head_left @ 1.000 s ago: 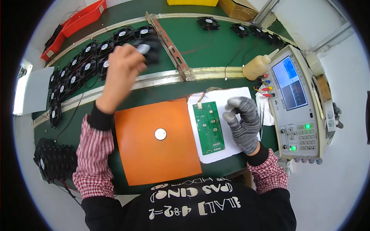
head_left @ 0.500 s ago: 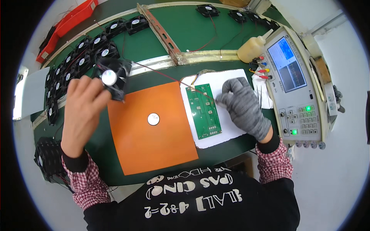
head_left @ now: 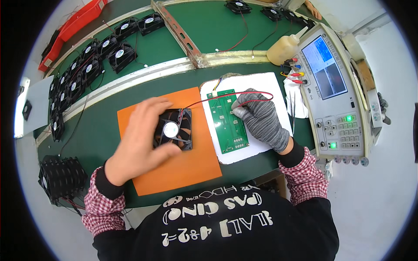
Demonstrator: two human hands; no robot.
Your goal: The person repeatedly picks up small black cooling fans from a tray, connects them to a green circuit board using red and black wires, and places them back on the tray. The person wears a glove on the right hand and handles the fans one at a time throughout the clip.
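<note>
A black cooling fan [head_left: 186,129] with a round white hub label lies on an orange mat [head_left: 191,167]. My bare left hand [head_left: 146,135] is at its left side, fingers stretched out and thumb apart; whether the fingertips touch the frame I cannot tell. From the fan, a red and black wire [head_left: 217,96] runs right and loops back to my right hand [head_left: 260,116]. In a grey glove, that hand pinches the wire's end above a green circuit board [head_left: 223,126]; its fingers hide the tip. The board rests on a white pad [head_left: 261,82].
Several black fans [head_left: 90,69] stand at the back left, others [head_left: 238,6] at the far right. A metal rail [head_left: 176,32] crosses the bench. On the right are a yellowish bottle [head_left: 282,50] and a tester with a screen [head_left: 324,69]. Another person's hand [head_left: 312,9] shows at the back.
My left hand has brought the fan from the left onto the orange mat and spread its fingers. The fan now covers where a round white disc lay. My right hand has shifted slightly left.
</note>
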